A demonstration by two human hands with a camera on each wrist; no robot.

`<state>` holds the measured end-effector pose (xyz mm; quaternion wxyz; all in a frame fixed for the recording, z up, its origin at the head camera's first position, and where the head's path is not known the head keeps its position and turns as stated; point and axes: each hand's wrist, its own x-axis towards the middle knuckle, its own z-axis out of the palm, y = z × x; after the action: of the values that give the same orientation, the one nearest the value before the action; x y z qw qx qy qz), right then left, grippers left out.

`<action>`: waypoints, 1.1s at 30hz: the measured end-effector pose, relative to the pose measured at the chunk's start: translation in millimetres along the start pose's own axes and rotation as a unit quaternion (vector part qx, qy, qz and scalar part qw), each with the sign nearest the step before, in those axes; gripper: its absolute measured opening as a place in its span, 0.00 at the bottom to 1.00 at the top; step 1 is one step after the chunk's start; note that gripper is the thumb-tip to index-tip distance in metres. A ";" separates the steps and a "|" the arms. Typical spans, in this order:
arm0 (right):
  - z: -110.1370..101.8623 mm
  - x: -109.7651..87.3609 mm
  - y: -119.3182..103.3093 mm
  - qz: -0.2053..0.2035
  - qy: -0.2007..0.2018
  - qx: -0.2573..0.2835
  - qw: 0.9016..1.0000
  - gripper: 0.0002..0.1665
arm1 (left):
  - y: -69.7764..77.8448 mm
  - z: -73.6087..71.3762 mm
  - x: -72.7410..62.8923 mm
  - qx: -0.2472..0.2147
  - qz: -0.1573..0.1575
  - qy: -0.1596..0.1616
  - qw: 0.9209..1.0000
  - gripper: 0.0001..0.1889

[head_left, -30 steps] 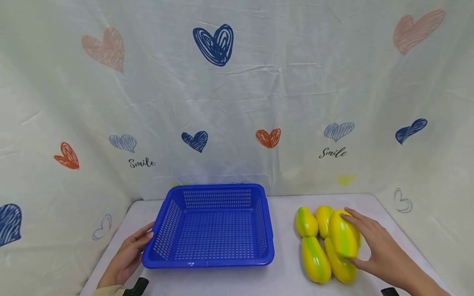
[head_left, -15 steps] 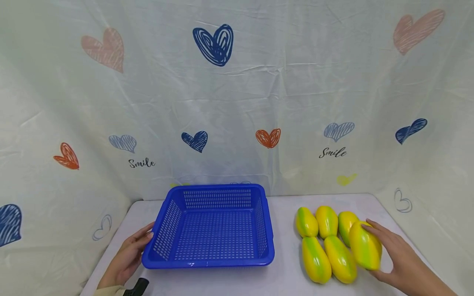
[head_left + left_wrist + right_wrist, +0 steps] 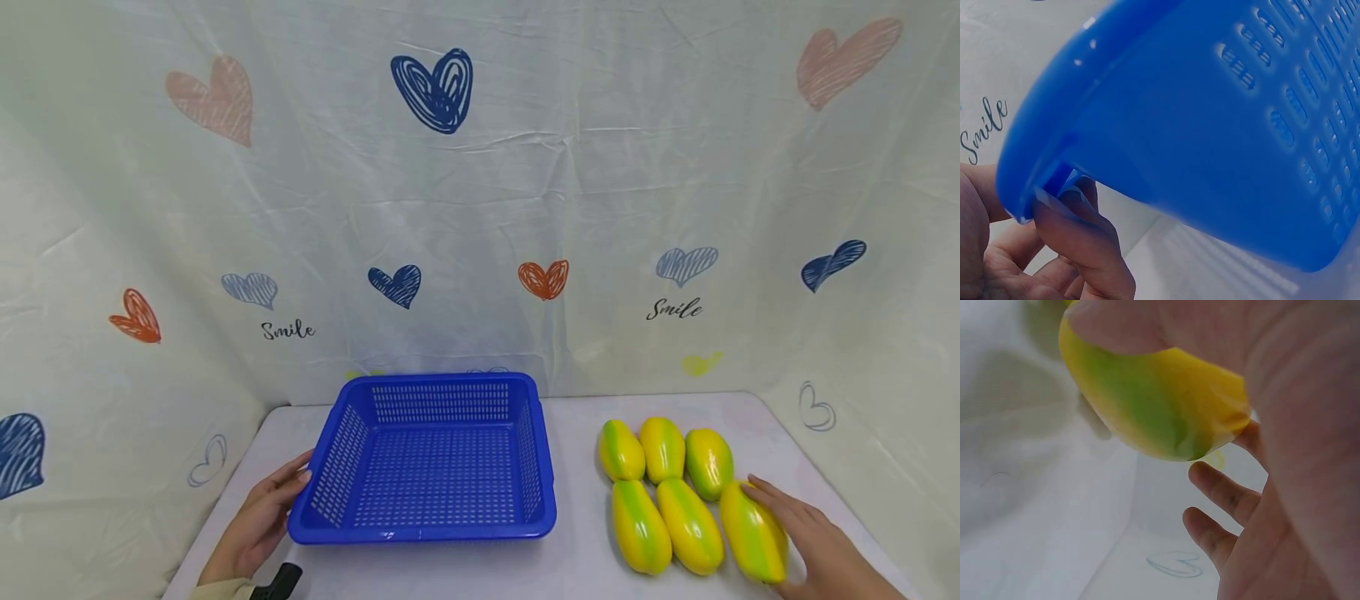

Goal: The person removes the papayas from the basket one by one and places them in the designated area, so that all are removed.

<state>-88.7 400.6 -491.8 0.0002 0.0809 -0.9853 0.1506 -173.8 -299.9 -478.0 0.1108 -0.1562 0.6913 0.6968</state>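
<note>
My left hand [image 3: 258, 517] grips the left rim of a blue plastic basket [image 3: 420, 533]. In the left wrist view, the fingers [image 3: 1082, 240] curl up under the rim of the basket [image 3: 1166, 125]. At the right of the table, my right hand [image 3: 817, 542] holds a yellow papaya with green stripes [image 3: 752, 533] between thumb and index finger. The right wrist view has the thumb [image 3: 1122, 325] lying across this papaya [image 3: 1154, 406], with two other fingers extended off it. To its left, several similar papayas [image 3: 690, 527] lie in two rows.
A white-covered table [image 3: 577, 500] bears everything. Behind it hangs a pale curtain [image 3: 480, 208] printed with hearts and "Smile". The basket's perforated floor [image 3: 435, 483] shows bare. A black strap piece [image 3: 277, 581] sits at my left wrist.
My right hand has carried its papaya right and toward me, from over the other papayas to the right end of the front row. My left hand and the basket have stayed put.
</note>
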 end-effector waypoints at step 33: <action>22.5 6.2 17.2 -0.020 -0.067 0.033 0.997 0.68 | 0.7 1.5 -0.6 0.002 -0.006 0.011 1.000 0.34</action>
<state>-97.0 409.1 -518.2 -0.0655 0.1103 -0.9758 0.1770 -173.6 -298.4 -477.1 0.1080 -0.1676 0.6931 0.6928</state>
